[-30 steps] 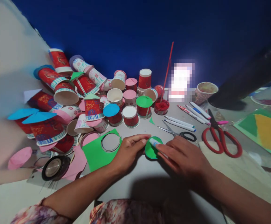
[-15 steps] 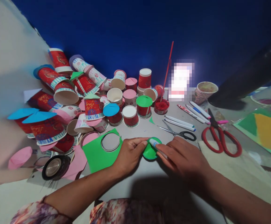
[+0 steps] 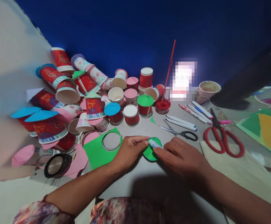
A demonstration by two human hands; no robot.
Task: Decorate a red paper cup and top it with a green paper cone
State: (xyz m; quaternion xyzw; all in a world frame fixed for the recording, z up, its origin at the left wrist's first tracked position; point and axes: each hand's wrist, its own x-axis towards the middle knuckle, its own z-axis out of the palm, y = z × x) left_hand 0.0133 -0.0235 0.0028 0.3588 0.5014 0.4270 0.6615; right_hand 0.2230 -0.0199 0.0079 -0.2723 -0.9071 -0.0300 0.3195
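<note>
A green paper disc (image 3: 150, 154) with a dark blue edge lies in front of me, between my hands. My left hand (image 3: 132, 149) pinches its upper left edge with thumb and fingers. In the fingers of my right hand (image 3: 181, 154) is a short, thick white and light-blue stick (image 3: 154, 143). Its end rests over the upper part of the disc, close to my left thumb. Whether it is a marker or a glue stick I cannot tell. Beside my left hand lies a green paper sheet (image 3: 93, 152) with a round lid-like ring (image 3: 111, 141) on it.
Decorated paper cups (image 3: 48, 126) with coloured paper tops crowd the left and back. Small scissors (image 3: 176, 132), white markers (image 3: 181, 123) and large red-handled scissors (image 3: 222, 137) lie to the right. A red pot (image 3: 163, 107) holds a thin stick. A tape roll (image 3: 56, 165) sits at lower left.
The stick's end has shifted slightly left on the green disc, and my right fingers have moved closer to the disc. My left hand keeps its pinch. The whole view has shifted slightly.
</note>
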